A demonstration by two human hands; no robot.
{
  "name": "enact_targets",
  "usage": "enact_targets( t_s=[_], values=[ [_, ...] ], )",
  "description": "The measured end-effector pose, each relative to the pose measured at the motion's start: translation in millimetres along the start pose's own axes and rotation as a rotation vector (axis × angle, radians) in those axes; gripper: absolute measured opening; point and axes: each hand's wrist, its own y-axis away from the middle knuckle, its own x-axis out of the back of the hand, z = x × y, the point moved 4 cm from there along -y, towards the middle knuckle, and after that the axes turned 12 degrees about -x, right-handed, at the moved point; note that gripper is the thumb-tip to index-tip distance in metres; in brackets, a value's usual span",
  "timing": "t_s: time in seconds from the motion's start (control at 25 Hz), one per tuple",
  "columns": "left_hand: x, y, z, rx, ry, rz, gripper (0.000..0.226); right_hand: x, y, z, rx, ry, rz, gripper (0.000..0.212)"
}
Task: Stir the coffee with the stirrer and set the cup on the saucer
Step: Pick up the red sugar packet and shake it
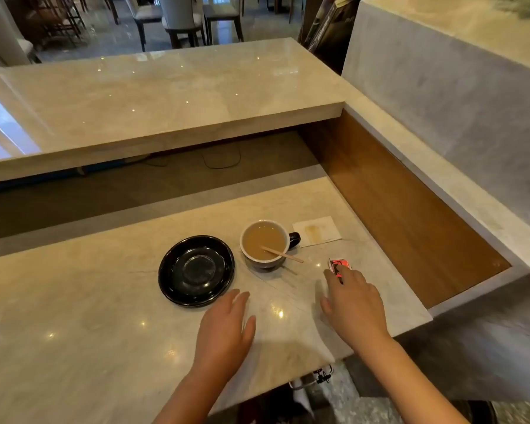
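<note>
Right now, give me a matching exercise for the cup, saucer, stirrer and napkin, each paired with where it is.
Things:
1. cup
2. saucer
3. stirrer
4. napkin

Places:
A. leaning in the coffee
B. empty, left of the cup
C. stained, beside the cup's handle
D. on the counter, not on the saucer

Pairs: 1-D, 2-B, 3-A, 4-C

Cup (265, 243) stands on the counter (74, 332), just right of the saucer (196, 270) — apart, not on it. Stirrer (282, 254) lies in the cup w/ its end over the rim, toward the right. Napkin (316, 231) lies behind-right of the cup. Small packet (338, 266) sits right of the cup — under the right hand's (354, 304) fingertips. Left hand (224, 328) is in front of the saucer.
</note>
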Motion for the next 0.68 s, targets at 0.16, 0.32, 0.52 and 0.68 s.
enact_targets(
  t_s=[0.16, 0.32, 0.52, 0.68],
  values=[
    [-30, -1, 0, -0.054, -0.042, -0.084, 0.054, -22, -14, 9, -0.085, 0.02, -0.017, 0.058],
    [-48, -3, -14, -0.062, -0.154, -0.12, 0.058, -44, -26, 16, -0.137, 0.053, -0.058, 0.053],
    [-49, -3, -16, -0.062, -0.135, -0.072, 0.058, -43, -38, 19, -0.161, -0.013, 0.0, 0.028],
    [-49, -2, -17, -0.057, -0.113, -0.062, 0.058, -40, -47, 23, -0.247, -0.135, 0.012, 0.015]
  ],
)
